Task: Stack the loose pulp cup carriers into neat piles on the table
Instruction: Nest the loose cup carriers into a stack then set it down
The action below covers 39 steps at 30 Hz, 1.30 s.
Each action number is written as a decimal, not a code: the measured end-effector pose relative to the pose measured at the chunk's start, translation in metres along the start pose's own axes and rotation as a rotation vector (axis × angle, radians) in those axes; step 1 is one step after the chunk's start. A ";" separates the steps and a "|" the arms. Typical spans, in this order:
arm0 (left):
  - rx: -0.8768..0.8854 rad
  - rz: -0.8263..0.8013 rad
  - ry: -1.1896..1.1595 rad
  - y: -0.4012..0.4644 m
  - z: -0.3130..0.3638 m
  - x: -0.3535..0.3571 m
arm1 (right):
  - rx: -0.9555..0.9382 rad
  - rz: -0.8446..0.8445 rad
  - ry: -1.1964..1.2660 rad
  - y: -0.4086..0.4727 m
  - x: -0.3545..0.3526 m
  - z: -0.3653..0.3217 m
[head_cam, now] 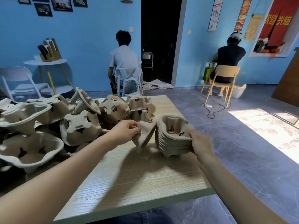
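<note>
Left hand point(125, 130): fingers curled, pinching the upper edge of a single pulp carrier point(144, 136), held tilted on edge with its lower corner at or just above the wooden table point(129, 172). Right hand point(200, 142): fingers wrapped round the near right rim of a nested pile of carriers point(172, 137), thumb on the top rim, pile standing upright on the table near its right edge. Single carrier just left of the pile, top corner almost touching the pile's rim; whether in actual contact, cannot tell. Further left and far: a jumbled heap of loose carriers point(64, 120) covering the left half of the table, some upside down, some on their sides, some open side up. Beyond the table, grey tiled floor point(242, 151), blue walls, two people seated with backs turned, one on a yellow chair point(224, 78) at far right, a white chair point(19, 81) and small round table point(45, 62) at far left.
</note>
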<state>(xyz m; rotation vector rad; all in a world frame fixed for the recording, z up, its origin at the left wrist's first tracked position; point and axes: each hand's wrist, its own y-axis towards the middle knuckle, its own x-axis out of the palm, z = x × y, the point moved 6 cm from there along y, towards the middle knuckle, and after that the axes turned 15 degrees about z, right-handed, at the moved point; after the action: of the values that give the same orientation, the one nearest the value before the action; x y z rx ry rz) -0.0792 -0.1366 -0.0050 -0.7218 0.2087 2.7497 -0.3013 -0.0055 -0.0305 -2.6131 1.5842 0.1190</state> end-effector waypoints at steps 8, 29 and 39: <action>0.056 -0.209 0.004 -0.039 0.020 0.022 | -0.017 0.041 -0.047 -0.002 0.001 -0.001; -0.118 -0.072 0.022 -0.024 0.000 0.017 | -0.046 0.025 -0.137 -0.011 -0.001 -0.008; 0.117 0.271 0.199 -0.014 0.029 -0.058 | 0.003 -0.027 -0.142 -0.018 0.001 -0.011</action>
<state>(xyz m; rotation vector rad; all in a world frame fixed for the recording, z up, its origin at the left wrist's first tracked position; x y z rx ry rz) -0.0398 -0.1313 0.0485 -1.0008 0.5424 2.8818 -0.2849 0.0007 -0.0195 -2.5595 1.5003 0.2924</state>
